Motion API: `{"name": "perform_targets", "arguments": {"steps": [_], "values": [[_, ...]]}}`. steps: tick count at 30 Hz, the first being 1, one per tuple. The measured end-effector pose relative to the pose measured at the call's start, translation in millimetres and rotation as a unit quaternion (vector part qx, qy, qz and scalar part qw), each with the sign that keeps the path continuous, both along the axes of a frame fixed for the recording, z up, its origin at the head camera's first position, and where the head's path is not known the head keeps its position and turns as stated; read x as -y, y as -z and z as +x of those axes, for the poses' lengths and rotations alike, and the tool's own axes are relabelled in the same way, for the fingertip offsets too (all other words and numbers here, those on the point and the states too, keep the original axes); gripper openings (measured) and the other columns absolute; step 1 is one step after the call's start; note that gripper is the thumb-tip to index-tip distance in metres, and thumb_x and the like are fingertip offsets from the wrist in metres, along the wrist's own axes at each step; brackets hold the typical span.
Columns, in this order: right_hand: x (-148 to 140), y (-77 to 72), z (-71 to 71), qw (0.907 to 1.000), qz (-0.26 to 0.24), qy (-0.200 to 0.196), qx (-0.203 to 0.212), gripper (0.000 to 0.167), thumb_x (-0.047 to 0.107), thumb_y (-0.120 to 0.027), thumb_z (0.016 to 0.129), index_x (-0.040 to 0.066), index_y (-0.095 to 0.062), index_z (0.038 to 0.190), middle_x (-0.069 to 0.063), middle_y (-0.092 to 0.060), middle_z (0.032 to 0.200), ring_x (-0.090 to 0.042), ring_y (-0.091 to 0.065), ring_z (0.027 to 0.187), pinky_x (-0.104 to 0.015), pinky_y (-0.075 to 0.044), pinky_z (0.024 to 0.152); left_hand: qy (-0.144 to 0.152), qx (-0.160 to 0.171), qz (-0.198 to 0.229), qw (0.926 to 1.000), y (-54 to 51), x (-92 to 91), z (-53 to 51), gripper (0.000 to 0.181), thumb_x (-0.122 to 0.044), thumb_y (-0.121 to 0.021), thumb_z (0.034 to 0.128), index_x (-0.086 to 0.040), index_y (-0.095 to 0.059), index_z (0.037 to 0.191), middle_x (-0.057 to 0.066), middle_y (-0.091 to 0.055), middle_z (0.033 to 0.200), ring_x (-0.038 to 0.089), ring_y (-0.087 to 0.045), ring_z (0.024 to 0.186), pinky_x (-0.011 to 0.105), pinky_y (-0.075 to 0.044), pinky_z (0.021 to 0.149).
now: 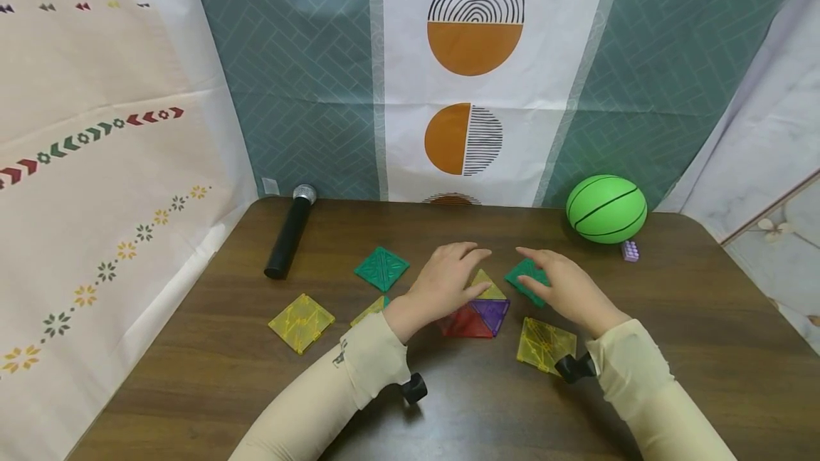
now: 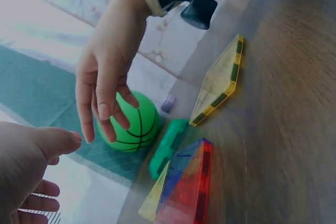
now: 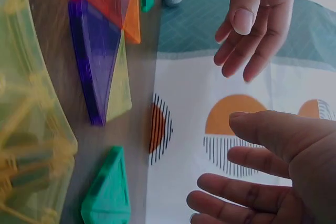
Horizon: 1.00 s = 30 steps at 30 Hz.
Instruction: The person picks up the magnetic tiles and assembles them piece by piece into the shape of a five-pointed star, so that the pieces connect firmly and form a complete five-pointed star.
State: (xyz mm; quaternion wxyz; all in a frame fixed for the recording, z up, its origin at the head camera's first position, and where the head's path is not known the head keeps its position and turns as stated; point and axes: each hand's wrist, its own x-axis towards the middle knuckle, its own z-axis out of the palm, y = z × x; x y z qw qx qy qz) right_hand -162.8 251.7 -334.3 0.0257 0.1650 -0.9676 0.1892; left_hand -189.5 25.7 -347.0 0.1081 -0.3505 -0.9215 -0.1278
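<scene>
My left hand (image 1: 442,282) hovers over the middle of the table, its fingers loosely bent and holding nothing. Across from it my right hand (image 1: 570,289) is likewise raised, thumb and fingers apart. Between and below them lies a group of flat translucent triangle tiles: red (image 1: 466,323), purple (image 1: 493,313), yellow (image 1: 490,287) and, in the right wrist view, orange (image 3: 132,17). A green tile (image 1: 522,279) lies partly under the right hand's fingers without visible contact. Near the right wrist is a yellow square of tiles (image 1: 541,341). My left wrist partly hides a yellow-and-green piece (image 1: 371,310).
At left lie a green square of tiles (image 1: 381,269) and a yellow one (image 1: 301,322). Behind them is a black microphone (image 1: 291,233). A green ball (image 1: 606,209) and a small purple toy brick (image 1: 631,251) sit at the back right. Patterned cloth hangs behind the wooden table (image 1: 211,368).
</scene>
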Motion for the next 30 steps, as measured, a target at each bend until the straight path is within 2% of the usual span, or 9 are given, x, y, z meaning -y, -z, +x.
{"name": "perform_targets", "arguments": {"steps": [5,9,17,23,30], "values": [[7.4,2.4,4.8,0.9999,-0.015,-0.003,-0.001,0.055,0.024,-0.061,0.095,0.003,-0.043,0.142,-0.021,-0.059,0.128,-0.034,-0.062,0.104,-0.050,-0.051,0.087,-0.026,0.014,0.030,0.9991,2.6,17.7,6.0,0.054,-0.043,-0.064,0.0904,-0.016,-0.053,0.136,0.009,-0.055,0.137,0.026,-0.050,0.129,0.041,-0.037,0.112],[13.7,6.4,8.0,0.9998,-0.018,-0.005,-0.004,0.055,0.024,-0.062,0.094,0.002,-0.045,0.141,-0.019,-0.062,0.124,-0.033,-0.063,0.101,-0.049,-0.052,0.087,-0.036,0.020,0.040,0.9984,9.9,28.3,10.6,0.057,-0.043,-0.066,0.0886,-0.015,-0.053,0.136,0.011,-0.056,0.136,0.028,-0.051,0.128,0.043,-0.039,0.110],[26.8,17.4,11.5,0.9999,0.000,0.000,0.011,0.057,0.026,-0.061,0.094,-0.001,-0.044,0.141,-0.025,-0.058,0.129,-0.040,-0.058,0.114,-0.054,-0.049,0.093,-0.050,0.019,0.029,0.9982,31.6,45.3,21.6,0.065,-0.050,-0.067,0.0847,-0.012,-0.052,0.136,0.014,-0.056,0.135,0.031,-0.053,0.125,0.047,-0.040,0.108],[32.0,24.4,13.4,0.9994,0.016,0.007,0.031,0.058,0.030,-0.061,0.094,-0.002,-0.046,0.140,-0.028,-0.055,0.132,-0.044,-0.054,0.120,-0.055,-0.046,0.097,-0.045,0.025,0.019,0.9985,39.6,51.7,26.2,0.072,-0.053,-0.069,0.0822,-0.011,-0.049,0.138,0.015,-0.053,0.139,0.032,-0.052,0.126,0.047,-0.040,0.107],[37.4,29.2,15.2,0.9988,0.030,0.013,0.037,0.058,0.031,-0.063,0.092,-0.002,-0.049,0.137,-0.024,-0.057,0.131,-0.043,-0.054,0.120,-0.055,-0.045,0.098,-0.062,0.005,0.004,0.9981,49.0,56.1,31.4,0.073,-0.059,-0.070,0.0774,-0.011,-0.054,0.130,0.017,-0.057,0.131,0.033,-0.056,0.119,0.046,-0.042,0.104]]}}
